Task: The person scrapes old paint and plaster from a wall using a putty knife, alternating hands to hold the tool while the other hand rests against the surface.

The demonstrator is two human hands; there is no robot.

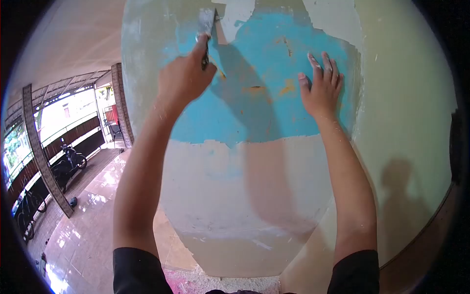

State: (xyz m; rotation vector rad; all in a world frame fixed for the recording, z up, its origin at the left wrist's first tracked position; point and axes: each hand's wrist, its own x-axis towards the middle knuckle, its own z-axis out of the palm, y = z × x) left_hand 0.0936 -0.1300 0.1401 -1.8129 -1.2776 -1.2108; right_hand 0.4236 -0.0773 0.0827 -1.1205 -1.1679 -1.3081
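Note:
My left hand (pixel 188 78) is closed around a putty knife (pixel 207 20), with its index finger stretched along the tool toward the blade. The blade points up and lies at the painted wall surface near the top, beside an edge where the paint layers change. My right hand (pixel 322 85) rests on the blue paint (pixel 259 59) with its fingers spread, and whitish residue marks the fingertips. Brownish-orange scuffs and small cracks dot the blue area. Below it, a pale layer (pixel 225 186) begins at a ragged edge.
White flakes and dust lie on the floor (pixel 230 283) at the wall's foot. A pale green wall (pixel 406 88) stands at the right. Out to the left are a tiled floor (pixel 85 235), a post (pixel 46 147), a motorcycle (pixel 73 158) and a bicycle (pixel 30 203).

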